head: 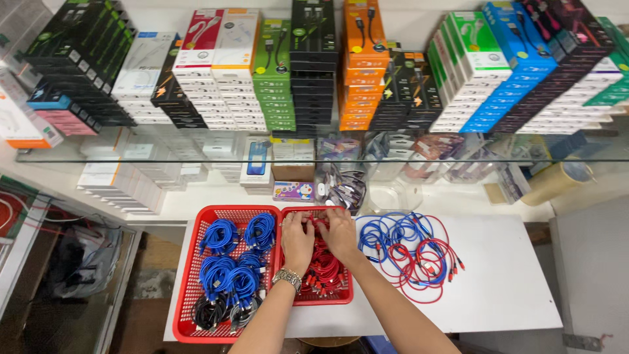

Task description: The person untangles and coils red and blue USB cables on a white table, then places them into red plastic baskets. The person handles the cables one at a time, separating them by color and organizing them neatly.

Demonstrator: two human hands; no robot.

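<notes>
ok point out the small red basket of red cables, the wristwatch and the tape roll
small red plastic basket of red cables (349, 296), head view, its right rim
silver metal wristwatch (287, 278), head view, band on the left wrist
tan packing tape roll (557, 181), head view, its outer side

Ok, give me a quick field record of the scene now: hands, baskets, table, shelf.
left hand: over the small red basket, fingers on red cables; wristwatch on the wrist
right hand: in the same basket, touching the red cables
large red basket: coiled blue cables, a few dark ones at the front
white table: loose blue and red cables right of the baskets
shelf behind: stacked boxes in many colours
</notes>
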